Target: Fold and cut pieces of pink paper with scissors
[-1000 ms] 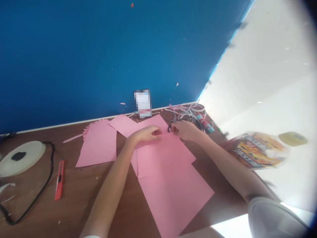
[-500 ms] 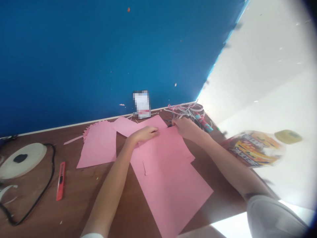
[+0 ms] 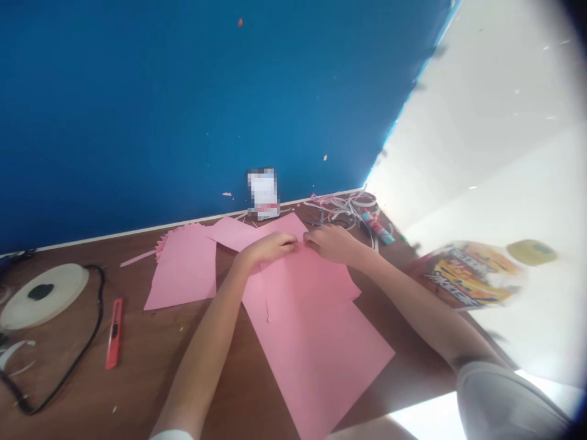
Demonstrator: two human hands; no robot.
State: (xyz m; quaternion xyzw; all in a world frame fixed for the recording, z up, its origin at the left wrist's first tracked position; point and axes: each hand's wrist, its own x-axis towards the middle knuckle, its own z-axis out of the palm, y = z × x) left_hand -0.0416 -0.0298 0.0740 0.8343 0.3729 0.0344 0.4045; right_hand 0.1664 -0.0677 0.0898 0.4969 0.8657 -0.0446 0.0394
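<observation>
Several sheets of pink paper lie overlapped in front of me. My left hand point(image 3: 271, 247) has its fingers bent and closed at the far edge of the upper pink sheet point(image 3: 312, 275). Close beside it, my right hand point(image 3: 334, 242) pinches the same edge, its fingertips nearly meeting those of the left. The exact grip is partly hidden under the fingers. A larger pink sheet point(image 3: 334, 360) lies beneath and reaches toward me. Left of my arms rests another pink sheet point(image 3: 186, 269) with a jagged, fringed far edge.
A red box cutter point(image 3: 114, 336) and a white disc point(image 3: 43, 296) with a black cord point(image 3: 98, 305) are at the left. Tangled strips point(image 3: 342, 205) and a blue-red tube point(image 3: 377, 228) lie back right. A blurred card point(image 3: 264, 194) leans on the blue wall. A yellow-capped bottle point(image 3: 472, 275) stands right.
My right hand has moved left and slightly nearer along the sheet's far edge, closing the gap to my left hand. The left hand has barely moved.
</observation>
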